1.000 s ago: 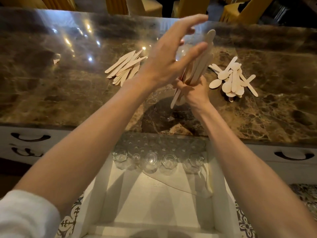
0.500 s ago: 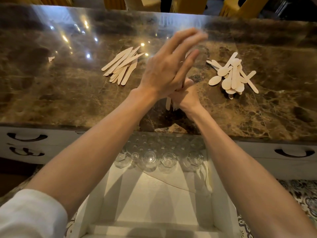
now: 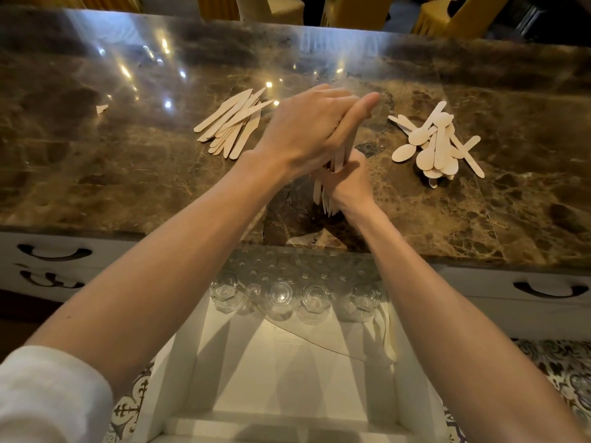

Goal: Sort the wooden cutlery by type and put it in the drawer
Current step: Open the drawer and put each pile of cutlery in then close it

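My right hand (image 3: pixel 347 183) grips a bundle of wooden forks (image 3: pixel 329 199) over the marble counter, tines pointing down toward me. My left hand (image 3: pixel 307 129) lies over the top of that bundle with straight fingers pressing on it, hiding most of the forks. A pile of wooden knives (image 3: pixel 233 123) lies on the counter to the left of my hands. A pile of wooden spoons (image 3: pixel 438 145) lies to the right. The open white drawer (image 3: pixel 192 356) is below the counter edge, in front of me.
Several small clear glass jars (image 3: pixel 297 295) stand in a row at the back of the drawer. Closed drawers with dark handles (image 3: pixel 54 254) flank it on both sides. A small wooden scrap (image 3: pixel 101 108) lies at far left on the marble counter (image 3: pixel 96 174).
My left hand came down from a raised, spread pose onto the fork bundle. The bundle has tipped lower and now sits mostly hidden between both hands.
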Demonstrator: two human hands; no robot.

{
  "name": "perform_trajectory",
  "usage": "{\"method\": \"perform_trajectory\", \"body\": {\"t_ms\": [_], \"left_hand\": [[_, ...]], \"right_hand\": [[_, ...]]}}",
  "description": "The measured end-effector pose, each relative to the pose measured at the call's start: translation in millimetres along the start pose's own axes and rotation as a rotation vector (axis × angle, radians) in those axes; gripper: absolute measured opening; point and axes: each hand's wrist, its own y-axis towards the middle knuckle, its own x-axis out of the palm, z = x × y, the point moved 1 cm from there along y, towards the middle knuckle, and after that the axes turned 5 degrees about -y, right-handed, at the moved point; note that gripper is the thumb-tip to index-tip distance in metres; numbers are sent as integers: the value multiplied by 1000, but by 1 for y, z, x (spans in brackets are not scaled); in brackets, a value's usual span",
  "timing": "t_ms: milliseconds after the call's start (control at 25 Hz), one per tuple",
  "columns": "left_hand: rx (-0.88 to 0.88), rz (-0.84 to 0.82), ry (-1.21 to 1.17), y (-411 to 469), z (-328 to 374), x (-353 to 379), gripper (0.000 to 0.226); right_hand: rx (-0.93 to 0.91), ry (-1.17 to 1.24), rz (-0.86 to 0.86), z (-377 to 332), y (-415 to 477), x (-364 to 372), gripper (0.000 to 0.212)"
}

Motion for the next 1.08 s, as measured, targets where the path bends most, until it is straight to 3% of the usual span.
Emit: {"method": "perform_trajectory", "body": {"t_ms": [120, 200, 320, 400, 520, 600, 680, 840, 960, 1080], "left_hand": [[18, -7, -40, 1, 2, -3, 42], [7, -73, -53, -1, 0, -3, 42], [-60, -180, -109, 2, 0, -2, 48], [-108, -83, -310, 2, 0, -5, 51], [-213, 217, -492, -14, -18, -9, 50], [-324, 204, -427, -32, -39, -7, 41], [-409, 60, -252, -57, -62, 0, 37], [-397, -236, 110, -109, -87, 19, 46], [-421, -305, 198, -114, -91, 24, 56], [-459, -381, 274, -111, -94, 29, 57]], "right_hand": [[-40, -20, -1, 1, 1, 0, 10], [19, 6, 1, 2, 1, -1, 18], [30, -7, -1, 2, 2, 1, 13], [63, 33, -12, -4, 0, 0, 14], [191, 237, -121, -15, -5, -8, 12], [281, 479, -232, -24, -9, -15, 10], [334, 588, -259, -32, -15, -23, 11], [442, 602, -243, -41, -42, -31, 9], [557, 583, -256, -40, -73, -39, 12], [651, 378, -276, -26, -130, -41, 14]]}}
